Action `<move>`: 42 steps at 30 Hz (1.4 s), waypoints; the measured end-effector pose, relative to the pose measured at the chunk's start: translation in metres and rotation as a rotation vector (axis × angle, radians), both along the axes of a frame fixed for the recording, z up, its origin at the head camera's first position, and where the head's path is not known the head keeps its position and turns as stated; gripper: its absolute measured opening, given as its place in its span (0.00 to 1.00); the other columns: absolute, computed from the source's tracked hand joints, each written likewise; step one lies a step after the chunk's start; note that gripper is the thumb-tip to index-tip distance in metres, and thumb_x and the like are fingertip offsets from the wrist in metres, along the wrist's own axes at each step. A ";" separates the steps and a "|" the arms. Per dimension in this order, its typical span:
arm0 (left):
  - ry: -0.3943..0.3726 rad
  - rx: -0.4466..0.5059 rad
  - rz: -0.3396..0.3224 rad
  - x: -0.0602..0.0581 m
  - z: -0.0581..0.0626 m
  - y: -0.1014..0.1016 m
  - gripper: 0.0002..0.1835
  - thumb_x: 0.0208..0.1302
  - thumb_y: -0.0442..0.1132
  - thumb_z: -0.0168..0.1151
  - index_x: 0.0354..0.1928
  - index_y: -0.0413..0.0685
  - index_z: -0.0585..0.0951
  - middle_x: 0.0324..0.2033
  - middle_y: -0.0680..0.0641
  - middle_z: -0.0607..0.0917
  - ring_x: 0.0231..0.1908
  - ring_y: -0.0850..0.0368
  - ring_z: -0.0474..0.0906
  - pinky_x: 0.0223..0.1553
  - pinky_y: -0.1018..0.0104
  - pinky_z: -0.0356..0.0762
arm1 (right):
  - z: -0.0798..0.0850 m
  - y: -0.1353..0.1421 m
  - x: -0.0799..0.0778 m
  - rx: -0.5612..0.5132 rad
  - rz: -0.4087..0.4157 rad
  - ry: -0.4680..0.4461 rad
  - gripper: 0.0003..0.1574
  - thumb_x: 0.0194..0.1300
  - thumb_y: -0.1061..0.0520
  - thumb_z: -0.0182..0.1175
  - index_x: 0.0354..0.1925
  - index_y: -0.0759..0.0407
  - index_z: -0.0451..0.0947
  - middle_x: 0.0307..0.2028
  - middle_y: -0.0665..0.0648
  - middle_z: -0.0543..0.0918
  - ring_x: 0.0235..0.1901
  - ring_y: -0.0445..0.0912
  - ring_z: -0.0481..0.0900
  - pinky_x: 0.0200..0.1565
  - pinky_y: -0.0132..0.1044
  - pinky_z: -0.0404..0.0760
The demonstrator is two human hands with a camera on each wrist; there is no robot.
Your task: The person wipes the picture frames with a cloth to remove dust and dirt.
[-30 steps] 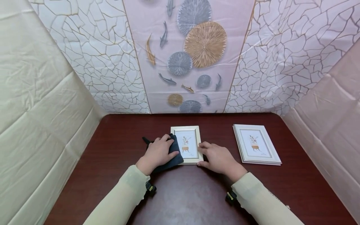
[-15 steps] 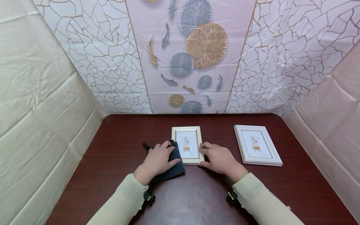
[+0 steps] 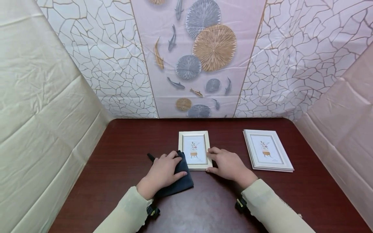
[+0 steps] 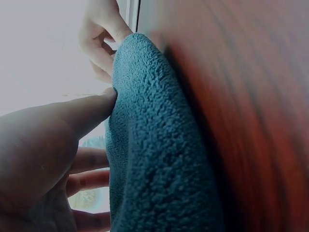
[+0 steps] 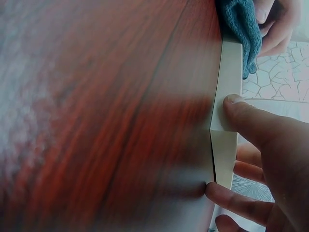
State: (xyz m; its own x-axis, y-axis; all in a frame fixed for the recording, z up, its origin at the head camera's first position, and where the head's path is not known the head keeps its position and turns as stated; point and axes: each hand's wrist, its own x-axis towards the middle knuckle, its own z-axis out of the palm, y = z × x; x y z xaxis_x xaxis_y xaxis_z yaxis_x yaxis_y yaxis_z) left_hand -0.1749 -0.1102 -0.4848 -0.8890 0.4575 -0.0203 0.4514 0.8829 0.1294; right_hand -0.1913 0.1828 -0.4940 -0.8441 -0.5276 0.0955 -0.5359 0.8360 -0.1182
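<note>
A dark blue cloth [image 3: 183,181] lies beneath my left hand [image 3: 161,171], overlapping the lower left of a small picture frame [image 3: 206,139]. The thumb and fingers lie spread over the cloth's upper side; in the left wrist view the thumb presses its fuzzy face. The frame is cream with a plant print and lies flat on the table. My right hand [image 3: 228,163] holds its lower right corner; in the right wrist view the thumb is on the front edge and a fingertip touches the side by the table. The palm's underside is hidden in the head view.
To the right, white picture frames [image 3: 268,150] lie stacked, the top one with a similar print. All rest on a dark red-brown wooden table [image 3: 128,139]. Patterned fabric [image 3: 192,90] hangs behind it, and pale fabric walls [image 3: 49,106] enclose both sides.
My left hand has drawn the cloth down toward me, uncovering more of the frame's left side. The right hand stays at the frame's right edge. The head view has shifted slightly.
</note>
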 end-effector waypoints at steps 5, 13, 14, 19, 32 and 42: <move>0.004 -0.008 -0.005 0.006 0.000 0.000 0.36 0.74 0.70 0.66 0.72 0.53 0.84 0.68 0.47 0.79 0.56 0.40 0.81 0.54 0.33 0.81 | -0.001 0.001 -0.001 -0.007 0.004 0.017 0.41 0.68 0.37 0.77 0.70 0.58 0.85 0.68 0.56 0.82 0.60 0.55 0.86 0.49 0.53 0.88; -0.009 -0.006 0.004 0.014 0.000 -0.001 0.36 0.74 0.69 0.66 0.72 0.54 0.85 0.68 0.48 0.79 0.57 0.40 0.82 0.55 0.34 0.81 | -0.003 0.001 -0.002 0.003 0.007 0.014 0.42 0.68 0.36 0.77 0.70 0.58 0.84 0.68 0.56 0.82 0.61 0.55 0.85 0.50 0.54 0.88; -0.010 -0.004 0.004 0.014 0.000 -0.001 0.36 0.74 0.69 0.66 0.72 0.54 0.85 0.68 0.48 0.79 0.57 0.40 0.82 0.55 0.33 0.81 | -0.004 0.001 -0.002 0.003 0.006 0.014 0.42 0.68 0.36 0.77 0.70 0.58 0.85 0.68 0.56 0.81 0.61 0.55 0.85 0.50 0.54 0.88; -0.012 0.005 0.003 0.017 0.001 -0.001 0.35 0.75 0.69 0.66 0.72 0.54 0.85 0.68 0.48 0.79 0.57 0.40 0.82 0.55 0.32 0.80 | -0.004 0.002 -0.003 -0.001 0.011 0.020 0.42 0.68 0.36 0.77 0.70 0.59 0.85 0.68 0.57 0.82 0.61 0.55 0.85 0.50 0.54 0.88; -0.042 -0.001 -0.009 0.022 0.006 -0.005 0.33 0.75 0.68 0.66 0.72 0.58 0.85 0.65 0.49 0.81 0.58 0.42 0.82 0.57 0.33 0.79 | -0.003 0.001 -0.002 -0.001 0.014 0.016 0.42 0.68 0.36 0.77 0.70 0.58 0.84 0.68 0.57 0.81 0.61 0.56 0.85 0.50 0.55 0.88; -0.015 0.034 -0.042 0.020 0.004 -0.008 0.29 0.76 0.64 0.69 0.69 0.58 0.87 0.63 0.50 0.82 0.59 0.46 0.78 0.53 0.41 0.78 | -0.005 0.002 -0.003 -0.001 0.017 0.028 0.41 0.69 0.37 0.77 0.70 0.58 0.85 0.68 0.56 0.81 0.61 0.56 0.85 0.49 0.55 0.88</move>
State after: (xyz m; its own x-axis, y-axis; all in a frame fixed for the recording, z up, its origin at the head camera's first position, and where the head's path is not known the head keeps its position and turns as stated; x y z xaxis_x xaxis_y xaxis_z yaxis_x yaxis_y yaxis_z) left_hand -0.1544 -0.1180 -0.4805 -0.8687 0.4951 -0.0174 0.4857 0.8581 0.1665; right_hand -0.1946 0.1846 -0.4985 -0.8318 -0.5421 0.1194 -0.5535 0.8263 -0.1044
